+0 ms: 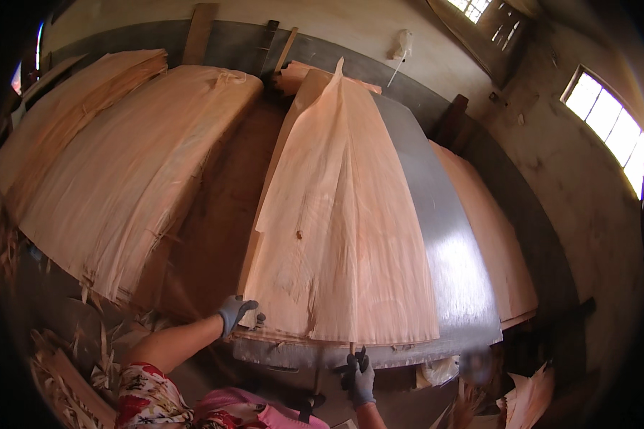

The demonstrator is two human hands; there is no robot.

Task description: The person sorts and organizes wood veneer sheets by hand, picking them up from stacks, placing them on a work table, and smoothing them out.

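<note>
A broad sheet of wood veneer (386,241), creased lengthwise and rising to a pointed fold at its far end, lies on a stack before me. My left hand (240,315), in a grey and black glove, is at the sheet's near left corner, its fingers around the edge. At the near edge, right of the middle, my right hand (357,372) wears a similar glove. Its fingers are bent by a narrow strip at the edge; whether they grip it is unclear. A smooth grey board (451,236) shows under and to the right of the veneer.
Large veneer stacks (123,161) stand to the left, and another veneer stack (488,230) lies beyond the grey board. Torn veneer scraps (67,381) are heaped at the lower left. More scraps (528,397) are at the lower right. A wall (365,32) runs behind.
</note>
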